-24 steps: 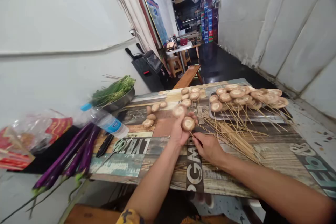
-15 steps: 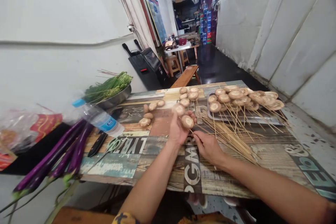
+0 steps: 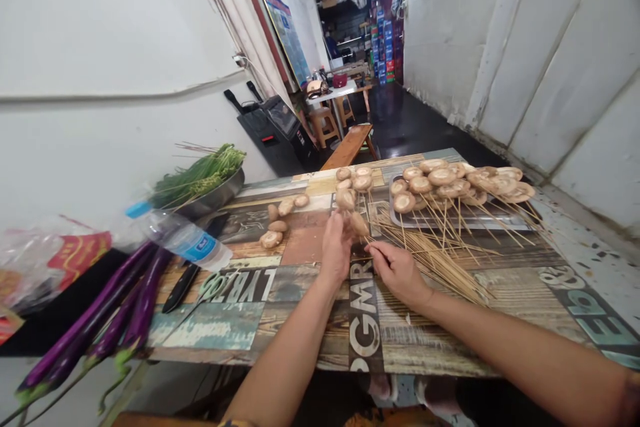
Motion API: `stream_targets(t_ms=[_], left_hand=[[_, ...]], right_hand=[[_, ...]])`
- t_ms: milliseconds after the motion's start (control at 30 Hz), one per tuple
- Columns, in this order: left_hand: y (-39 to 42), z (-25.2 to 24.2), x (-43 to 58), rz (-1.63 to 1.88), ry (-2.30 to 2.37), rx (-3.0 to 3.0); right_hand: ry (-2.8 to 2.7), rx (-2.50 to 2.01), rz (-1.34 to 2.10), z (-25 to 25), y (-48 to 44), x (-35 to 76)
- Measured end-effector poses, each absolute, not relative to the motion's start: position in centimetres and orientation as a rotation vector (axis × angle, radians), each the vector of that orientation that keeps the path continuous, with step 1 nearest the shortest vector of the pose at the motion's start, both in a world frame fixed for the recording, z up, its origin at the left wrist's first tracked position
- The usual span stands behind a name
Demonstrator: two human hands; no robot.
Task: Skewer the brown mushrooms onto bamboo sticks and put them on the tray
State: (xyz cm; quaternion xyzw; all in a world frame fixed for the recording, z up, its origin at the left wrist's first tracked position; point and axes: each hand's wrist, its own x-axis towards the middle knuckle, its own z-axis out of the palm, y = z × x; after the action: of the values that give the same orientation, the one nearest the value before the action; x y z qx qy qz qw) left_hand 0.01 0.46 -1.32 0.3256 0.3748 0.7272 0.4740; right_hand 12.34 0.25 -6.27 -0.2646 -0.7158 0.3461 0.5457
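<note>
Big patchwork-print wood table [image 3: 300, 240]. Far-right corner: metal tray [image 3: 393, 217] w/ skewered mushrooms [image 3: 443, 177], round tan caps. Far-left edge: steel bowl [image 3: 220, 195] w/ green stalks [image 3: 200, 177]. Table centre: L hand [image 3: 336, 247] grips mushroom [image 3: 359, 223]; R hand [image 3: 397, 270] pinches thin wooden skewer [image 3: 367, 242], tip at the mushroom. Vs earlier: cap faced up, now edge-on.

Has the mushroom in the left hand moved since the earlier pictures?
Yes. The mushroom in the left hand went slightly forward, nearer the loose mushrooms on the table, and tipped edge-on.
</note>
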Motion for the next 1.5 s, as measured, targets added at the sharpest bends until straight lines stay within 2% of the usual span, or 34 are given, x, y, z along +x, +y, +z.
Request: stream_targets(t_ms=[133,267,367,533,667,900,1200,1367,1500], left_hand=[[0.3,-0.9,0.3,1.654,0.839,0.737],[0.4,0.5,-0.3,1.682,0.850,0.595],[0.6,1.7,-2.0,1.812,0.798,0.479],[0.6,2.7,-4.9,1.989,0.714,0.423],[0.7,2.5,-5.7,2.023,0.708,0.435],[0.8,2.2,-5.3,1.949,0.688,0.463],[0.6,2.5,-6.0,1.892,0.580,0.377],[1.1,2.2,-6.0,1.884,0.624,0.356],[1.0,2.1,-5.7,1.920,0.560,0.487]], right_hand=[[-1.834,-0.611,0.740,-6.5,0.1,12.2],[-1.848,-0.626,0.696,-6.8,0.1,12.1],[-1.919,-0.705,0.482,-6.6,0.7,12.5],[-2.371,-1.031,0.075,-4.4,1.3,13.5],[-2.537,-1.200,-0.168,-2.9,1.2,13.9],[-2.633,-1.262,-0.222,-3.2,1.6,13.5],[-2.216,-0.952,-0.399,-4.0,2.1,14.2],[-2.167,-0.856,-0.294,-4.8,2.6,13.8],[-2.075,-0.768,-0.077,-4.3,2.0,13.5]])
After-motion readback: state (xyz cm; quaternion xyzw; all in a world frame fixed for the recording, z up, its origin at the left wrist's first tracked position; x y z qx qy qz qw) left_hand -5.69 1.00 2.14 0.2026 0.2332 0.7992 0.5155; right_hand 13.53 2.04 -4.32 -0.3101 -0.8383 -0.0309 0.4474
